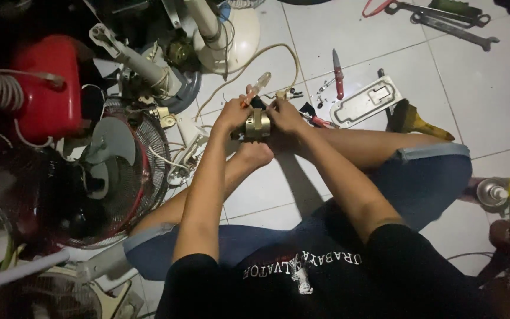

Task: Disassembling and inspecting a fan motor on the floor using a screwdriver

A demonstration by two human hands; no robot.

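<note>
I sit cross-legged on a white tiled floor. A small metal fan motor [257, 124] rests above my foot, between both hands. My left hand [231, 113] grips a screwdriver with a clear handle [258, 85] and presses against the motor's left side. My right hand [285, 114] holds the motor's right side, fingers curled over its top. A beige cable [267, 54] loops away behind the motor.
A fan with grille and grey blades [112, 171] lies at my left, with red fan parts [48, 82] and white fan stands [219, 35]. A red-handled knife [338, 74], white cover plate [364, 101], brush [417, 121], wrenches [450, 20] and spray cans [506, 192] lie around.
</note>
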